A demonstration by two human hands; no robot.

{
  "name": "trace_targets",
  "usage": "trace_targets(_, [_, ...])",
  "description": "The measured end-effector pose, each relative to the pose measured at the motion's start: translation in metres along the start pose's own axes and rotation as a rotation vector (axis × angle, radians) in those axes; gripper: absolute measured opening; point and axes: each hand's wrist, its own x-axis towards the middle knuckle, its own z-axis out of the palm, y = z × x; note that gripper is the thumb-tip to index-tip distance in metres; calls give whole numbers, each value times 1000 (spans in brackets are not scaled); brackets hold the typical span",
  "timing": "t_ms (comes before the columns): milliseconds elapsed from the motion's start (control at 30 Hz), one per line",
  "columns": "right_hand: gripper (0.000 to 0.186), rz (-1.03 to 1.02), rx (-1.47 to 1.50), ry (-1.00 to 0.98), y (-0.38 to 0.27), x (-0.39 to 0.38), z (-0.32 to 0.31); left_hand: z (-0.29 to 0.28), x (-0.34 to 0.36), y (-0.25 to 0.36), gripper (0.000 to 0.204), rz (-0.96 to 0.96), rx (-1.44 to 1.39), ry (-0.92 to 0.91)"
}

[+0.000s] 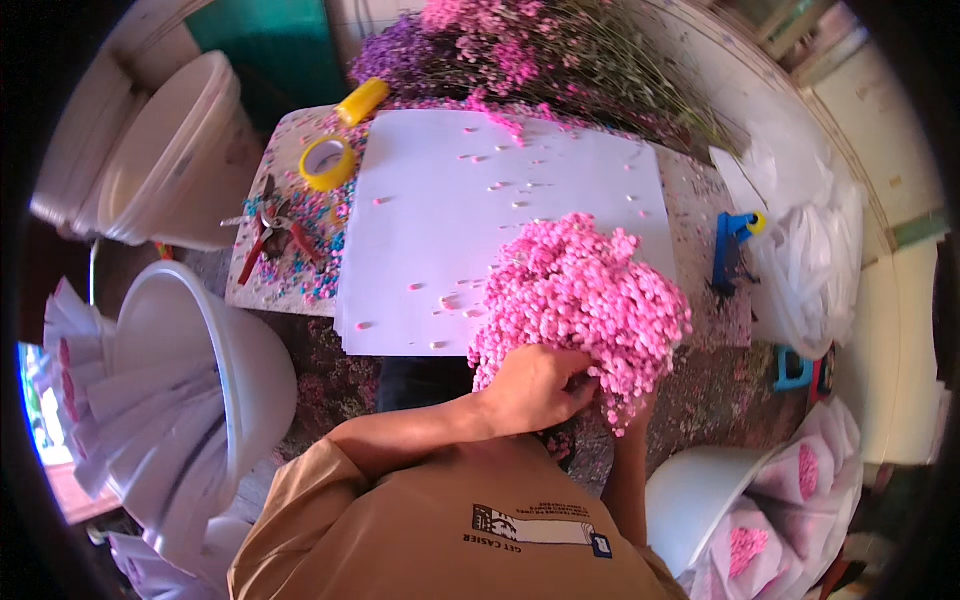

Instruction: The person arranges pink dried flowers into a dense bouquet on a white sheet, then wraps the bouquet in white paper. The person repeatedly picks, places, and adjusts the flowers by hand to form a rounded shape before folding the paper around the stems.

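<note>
A brown shirt (400, 530), printed across the chest with small lettering and a blue-marked graphic, upside down in this view, shows nearest, just short of the fingers. To their right and nearer the wearer, a white bucket (700, 490) holds paper-wrapped pink flowers (748, 552). A left hand (538, 388) rests its curled fingers against the near edge of a pink flower bunch (580, 300); whether they clamp a sprig cannot be told. The right hand (638, 412) is mostly hidden under the bunch, its grip unclear. Beyond the fingers, white paper (420, 220) dotted with loose buds covers much of the worktop (715, 325). Farther left lie red-handled pruners (272, 235) and yellow tape (328, 162); farther right, a blue tool (732, 245). Farthest, pink and purple flowers (480, 50) lie with long stems.
</note>
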Motion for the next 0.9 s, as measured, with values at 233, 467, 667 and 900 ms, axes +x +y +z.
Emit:
trace_targets(233, [109,38,99,-59,9,3,2,-13,-9,0,19,-76,4,-53])
trace_targets(467, [112,45,68,-39,-1,2,0,-3,1,-5,15,-125,-371,-95])
trace_targets(667, [103,19,315,66,-61,16,18,-92,-32,-18,20,286,-702,-456])
trace_targets(900, [106,-204,-459,47,-86,26,12,-146,-52,-14,30,-203,661,-349])
